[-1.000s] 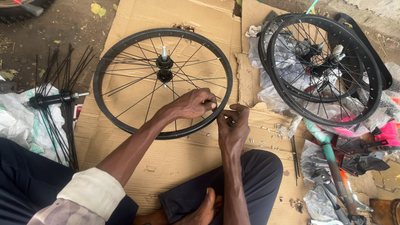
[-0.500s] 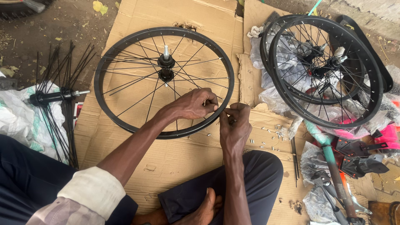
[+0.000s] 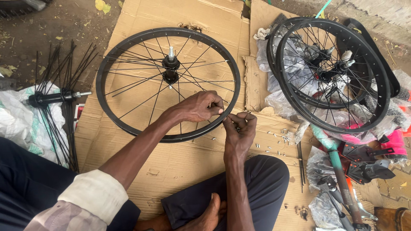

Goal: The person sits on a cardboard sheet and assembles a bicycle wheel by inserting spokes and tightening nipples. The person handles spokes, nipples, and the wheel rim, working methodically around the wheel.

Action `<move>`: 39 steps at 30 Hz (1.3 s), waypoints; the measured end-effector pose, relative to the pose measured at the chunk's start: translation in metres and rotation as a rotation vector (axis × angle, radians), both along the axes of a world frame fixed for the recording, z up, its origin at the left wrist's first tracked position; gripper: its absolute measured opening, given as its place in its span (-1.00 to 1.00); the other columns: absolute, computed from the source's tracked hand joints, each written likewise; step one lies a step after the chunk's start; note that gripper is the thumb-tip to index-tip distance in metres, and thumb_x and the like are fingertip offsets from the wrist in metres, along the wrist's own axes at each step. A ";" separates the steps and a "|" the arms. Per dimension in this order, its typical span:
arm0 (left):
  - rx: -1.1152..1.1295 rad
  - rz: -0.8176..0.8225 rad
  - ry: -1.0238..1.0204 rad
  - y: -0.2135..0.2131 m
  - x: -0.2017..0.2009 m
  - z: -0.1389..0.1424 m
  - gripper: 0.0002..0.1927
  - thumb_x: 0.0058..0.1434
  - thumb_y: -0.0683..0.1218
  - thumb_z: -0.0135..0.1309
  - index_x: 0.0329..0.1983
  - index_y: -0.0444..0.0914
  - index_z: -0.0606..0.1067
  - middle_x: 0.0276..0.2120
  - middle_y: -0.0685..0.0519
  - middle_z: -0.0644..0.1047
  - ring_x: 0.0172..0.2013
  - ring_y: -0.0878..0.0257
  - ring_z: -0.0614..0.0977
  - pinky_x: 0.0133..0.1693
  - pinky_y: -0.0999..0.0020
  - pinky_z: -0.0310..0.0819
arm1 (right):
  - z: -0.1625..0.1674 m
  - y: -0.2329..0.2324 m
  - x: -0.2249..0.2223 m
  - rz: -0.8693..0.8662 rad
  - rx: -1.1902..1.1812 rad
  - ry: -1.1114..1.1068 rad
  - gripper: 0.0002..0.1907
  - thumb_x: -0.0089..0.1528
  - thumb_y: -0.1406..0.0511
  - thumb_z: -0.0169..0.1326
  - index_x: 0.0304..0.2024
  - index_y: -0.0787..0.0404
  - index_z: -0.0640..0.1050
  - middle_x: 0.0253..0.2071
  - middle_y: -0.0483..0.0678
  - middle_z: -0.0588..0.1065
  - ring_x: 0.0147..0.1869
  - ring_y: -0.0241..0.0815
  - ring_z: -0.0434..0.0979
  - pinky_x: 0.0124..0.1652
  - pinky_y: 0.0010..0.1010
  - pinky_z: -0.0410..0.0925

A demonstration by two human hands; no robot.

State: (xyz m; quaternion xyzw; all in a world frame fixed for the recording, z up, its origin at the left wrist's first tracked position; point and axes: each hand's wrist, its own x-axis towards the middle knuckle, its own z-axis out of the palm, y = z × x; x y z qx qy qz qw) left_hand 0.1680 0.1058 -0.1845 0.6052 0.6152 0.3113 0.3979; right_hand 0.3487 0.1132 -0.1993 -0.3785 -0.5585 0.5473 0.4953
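**Both hands meet at the near rim of a spoked wheel**

Well to the left of the fingers, a loose hub with a fan of black spokes (image 3: 53, 100) lies partly on white plastic sheeting (image 3: 17, 119) and partly on bare ground. The black bicycle wheel (image 3: 128, 51) lies flat on cardboard (image 3: 184, 162), its hub (image 3: 171, 68) just beyond the fingertips. The left hand (image 3: 197, 107) rests inside the rim, fingers curled down over spokes at the near right edge; whether they pinch a spoke cannot be told. Just to the right of it, nearly touching, the right hand (image 3: 239, 132) sits outside the rim, thumb and fingertips pinched tight together on something small at the rim edge, too small to make out. Right of those fingers, small silvery nipples (image 3: 274, 139) are scattered on the cardboard. Further right, two more black wheels (image 3: 376, 81) are stacked over clear plastic bags, with a teal tube (image 3: 332, 156) near them.
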 end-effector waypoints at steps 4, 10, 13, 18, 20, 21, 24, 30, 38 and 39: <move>-0.026 0.010 -0.020 0.001 -0.001 0.000 -0.75 0.29 0.01 0.11 -0.19 -0.26 0.62 -0.15 -0.05 0.59 -0.10 0.09 0.64 -0.02 0.10 0.50 | -0.003 0.004 0.003 0.035 -0.032 -0.010 -0.68 0.24 0.53 0.16 -0.08 0.20 0.34 -0.25 0.00 0.61 -0.16 -0.31 0.57 -0.14 -0.46 0.43; -0.035 0.019 -0.096 -0.003 -0.005 0.002 -0.78 0.21 -0.01 0.19 -0.19 -0.23 0.63 -0.18 0.00 0.61 -0.16 0.17 0.65 -0.10 0.17 0.53 | -0.006 0.012 0.006 0.027 -0.074 -0.104 -0.75 0.17 0.51 0.26 -0.16 0.23 0.49 -0.33 -0.13 0.53 -0.36 -0.38 0.34 -0.36 -0.52 0.24; -0.048 -0.004 -0.101 -0.002 -0.005 0.003 -0.78 0.20 -0.02 0.19 -0.19 -0.24 0.60 -0.23 0.00 0.63 -0.21 0.21 0.67 -0.13 0.18 0.58 | -0.005 0.018 0.008 0.059 -0.181 -0.133 -0.85 0.20 0.47 0.26 -0.22 0.27 0.55 -0.38 -0.12 0.52 -0.41 -0.38 0.29 -0.41 -0.54 0.19; -0.104 -0.047 -0.188 0.008 0.003 0.008 -0.65 0.29 -0.13 0.02 0.12 -0.24 0.31 -0.19 -0.14 0.54 -0.30 0.12 0.64 -0.32 0.21 0.65 | -0.002 0.013 0.005 0.095 -0.188 -0.090 -0.92 0.26 0.41 0.21 -0.23 0.28 0.56 -0.39 -0.14 0.50 -0.41 -0.41 0.31 -0.41 -0.56 0.21; -0.169 -0.045 -0.170 0.012 0.005 0.010 -0.59 0.34 -0.15 -0.07 0.23 -0.24 0.18 -0.22 -0.21 0.49 -0.38 0.05 0.61 -0.45 0.19 0.59 | 0.000 0.008 0.004 0.075 -0.118 -0.157 -0.92 0.27 0.39 0.19 -0.23 0.26 0.54 -0.41 -0.16 0.49 -0.41 -0.43 0.31 -0.41 -0.57 0.21; -0.112 -0.055 -0.126 0.013 0.006 0.011 -0.60 0.37 -0.16 -0.10 0.24 -0.25 0.18 -0.25 -0.24 0.48 -0.40 0.03 0.58 -0.49 0.17 0.48 | 0.001 0.008 0.004 0.090 -0.101 -0.151 -0.92 0.27 0.39 0.19 -0.23 0.27 0.54 -0.40 -0.17 0.48 -0.40 -0.43 0.31 -0.41 -0.57 0.20; -0.080 -0.081 -0.179 0.012 0.002 0.014 -0.57 0.33 -0.17 -0.12 0.26 -0.25 0.18 -0.36 -0.13 0.55 -0.43 0.13 0.63 -0.53 0.24 0.47 | 0.004 0.008 0.004 0.100 -0.067 -0.216 -0.93 0.28 0.37 0.17 -0.22 0.28 0.56 -0.41 -0.18 0.46 -0.38 -0.43 0.31 -0.39 -0.56 0.21; -0.096 -0.085 -0.147 0.009 -0.001 0.017 -0.41 0.23 -0.15 0.05 0.33 -0.25 0.20 -0.44 -0.04 0.49 -0.49 0.10 0.58 -0.53 0.23 0.44 | 0.001 0.007 0.004 0.070 -0.099 -0.259 -0.86 0.30 0.33 0.16 -0.22 0.32 0.57 -0.45 -0.19 0.43 -0.40 -0.38 0.27 -0.39 -0.49 0.18; -0.076 -0.081 -0.248 0.008 -0.003 0.016 -0.40 0.27 -0.11 0.01 0.36 -0.22 0.16 -0.23 -0.03 0.54 -0.39 0.15 0.65 -0.50 0.29 0.58 | 0.001 0.007 0.004 0.070 -0.043 -0.302 -0.86 0.31 0.32 0.15 -0.21 0.31 0.58 -0.42 -0.17 0.47 -0.37 -0.39 0.33 -0.38 -0.49 0.24; -0.014 -0.084 -0.227 0.008 -0.002 0.016 -0.42 0.31 -0.12 -0.03 0.38 -0.20 0.17 -0.19 -0.03 0.57 -0.33 0.18 0.66 -0.46 0.31 0.57 | 0.001 0.007 0.004 0.106 -0.022 -0.233 -0.86 0.30 0.33 0.14 -0.19 0.31 0.56 -0.39 -0.17 0.47 -0.34 -0.39 0.36 -0.34 -0.50 0.27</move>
